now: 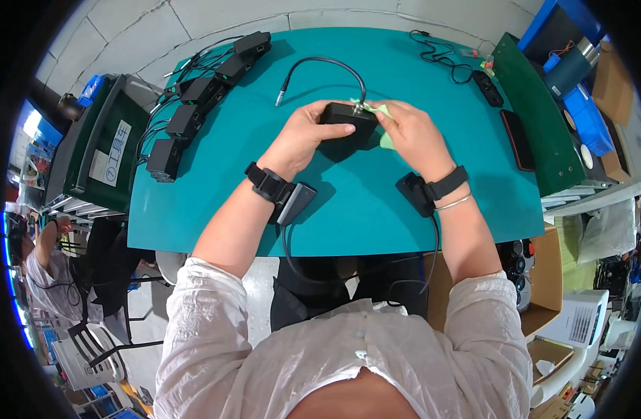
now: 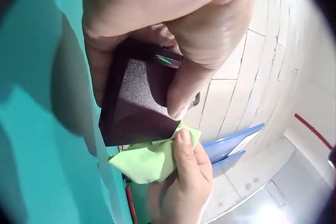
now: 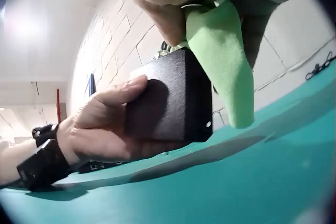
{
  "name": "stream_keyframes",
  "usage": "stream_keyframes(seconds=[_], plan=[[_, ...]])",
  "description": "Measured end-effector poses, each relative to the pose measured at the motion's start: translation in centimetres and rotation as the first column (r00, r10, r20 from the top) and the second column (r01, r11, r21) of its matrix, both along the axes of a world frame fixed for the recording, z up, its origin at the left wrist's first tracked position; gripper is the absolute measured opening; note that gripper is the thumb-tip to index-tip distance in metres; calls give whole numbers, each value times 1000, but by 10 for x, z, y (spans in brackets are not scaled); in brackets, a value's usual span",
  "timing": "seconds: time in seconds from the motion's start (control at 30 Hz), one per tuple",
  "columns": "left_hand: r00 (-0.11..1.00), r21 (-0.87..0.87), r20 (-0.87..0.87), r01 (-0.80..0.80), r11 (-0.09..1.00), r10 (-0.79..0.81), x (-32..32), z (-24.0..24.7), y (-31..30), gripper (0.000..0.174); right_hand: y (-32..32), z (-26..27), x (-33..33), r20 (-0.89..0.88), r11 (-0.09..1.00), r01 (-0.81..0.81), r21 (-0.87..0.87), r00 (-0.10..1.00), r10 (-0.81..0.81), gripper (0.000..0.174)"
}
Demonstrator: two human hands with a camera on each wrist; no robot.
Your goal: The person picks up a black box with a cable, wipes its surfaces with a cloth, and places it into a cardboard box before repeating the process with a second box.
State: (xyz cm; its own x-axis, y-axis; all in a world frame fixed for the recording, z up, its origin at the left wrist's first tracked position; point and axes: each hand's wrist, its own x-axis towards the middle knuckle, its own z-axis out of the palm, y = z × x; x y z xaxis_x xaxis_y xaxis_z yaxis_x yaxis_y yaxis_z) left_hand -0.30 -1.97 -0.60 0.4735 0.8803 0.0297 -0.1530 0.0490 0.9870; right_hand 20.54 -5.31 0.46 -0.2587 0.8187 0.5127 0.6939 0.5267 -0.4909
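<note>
A black box (image 1: 349, 126) with a short cable (image 1: 327, 60) is held above the table by the left hand (image 1: 308, 136), its thumb lying across one face. The cable leaves the far side at a metal connector and arcs left to a silver plug (image 1: 279, 96). The right hand (image 1: 416, 137) pinches a light green cloth (image 2: 149, 162) against the box's edge near that connector. In the right wrist view the cloth (image 3: 223, 58) hangs down beside the box (image 3: 170, 95). The left thumb (image 3: 134, 86) presses the box there.
Several similar black boxes (image 1: 188, 120) with cables line the table's left side. At the right lie a phone-like dark slab (image 1: 517, 140), a black power strip (image 1: 487, 89) and a coiled cord (image 1: 446, 59). Green crates (image 1: 540, 119) border the teal table (image 1: 215, 209).
</note>
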Motion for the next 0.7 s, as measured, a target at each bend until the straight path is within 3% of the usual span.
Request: stream_keyframes(seconds=[0.03, 0.1, 0.13, 0.17, 0.2, 0.23, 0.3, 0.37, 0.5, 0.53, 0.63, 0.7], plan=[[1000, 1, 0, 0, 1000, 0, 2, 1, 0, 38, 1, 1, 7, 0, 1000, 0, 1, 1000, 0, 25], [997, -84, 62, -30, 996, 36, 5, 11, -4, 38, 2, 7, 16, -156, 933, 145, -331, 966, -205, 27], [997, -71, 70, -38, 997, 43, 6, 13, -5, 37, -1, 9, 18, -226, 975, 185, -121, 952, -208, 21], [997, -66, 72, -38, 997, 42, 6, 13, -6, 37, -2, 13, 14, -226, 976, 185, -117, 952, -207, 21], [999, -4, -14, -46, 999, 46, 6, 12, -7, 37, -2, 16, 8, -195, 962, 152, 227, 975, -108, 20], [994, 57, -100, -49, 997, 54, 6, 11, -7, 37, -3, 19, 0, -133, 836, 92, 541, 991, -24, 21], [982, 95, -170, -70, 993, 86, 8, 9, -7, 35, -9, 15, -21, 121, 873, -79, 481, 992, 23, 35], [952, 191, -281, -70, 979, 123, 10, 10, -11, 31, -14, 9, -31, 203, 953, -5, 302, 977, -59, 34], [877, 320, -448, -28, 947, 177, 8, 17, -15, 27, -16, 7, -32, 181, 944, 23, 329, 980, -87, 35], [876, 318, -448, -28, 948, 176, 8, 16, -15, 27, -15, 9, -29, 155, 958, -15, 287, 987, -32, 35], [886, 277, -434, -45, 960, 166, 6, 12, -10, 27, -9, 8, -22, 58, 974, -122, 193, 992, 112, 35], [949, 241, -261, -113, 964, 176, 4, 3, -5, 25, -3, 8, -16, -17, 968, -202, 147, 978, 207, 36]])
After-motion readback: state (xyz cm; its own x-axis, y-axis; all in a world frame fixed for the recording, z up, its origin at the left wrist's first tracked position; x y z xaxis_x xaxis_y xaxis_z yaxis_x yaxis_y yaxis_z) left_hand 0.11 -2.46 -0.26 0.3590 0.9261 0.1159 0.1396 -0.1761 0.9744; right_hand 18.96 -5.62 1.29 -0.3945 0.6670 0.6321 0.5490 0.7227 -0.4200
